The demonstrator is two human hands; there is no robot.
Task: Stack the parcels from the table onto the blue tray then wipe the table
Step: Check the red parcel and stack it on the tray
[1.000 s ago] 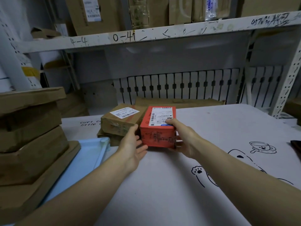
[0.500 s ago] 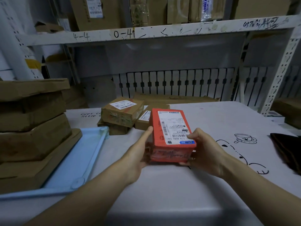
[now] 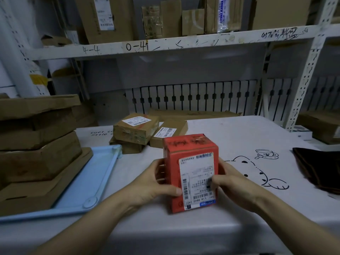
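Both hands, left hand (image 3: 156, 183) and right hand (image 3: 228, 183), clamp my red parcel (image 3: 191, 172) at mid-frame, label toward me, I judge for carrying to the blue tray (image 3: 86, 188).

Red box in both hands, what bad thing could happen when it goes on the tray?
The stack of brown parcels on the blue tray is tall and uneven, so the red box might slide off the top or tip the pile. The left hand and right hand grip only its sides, so it could slip. Its label may get scuffed.
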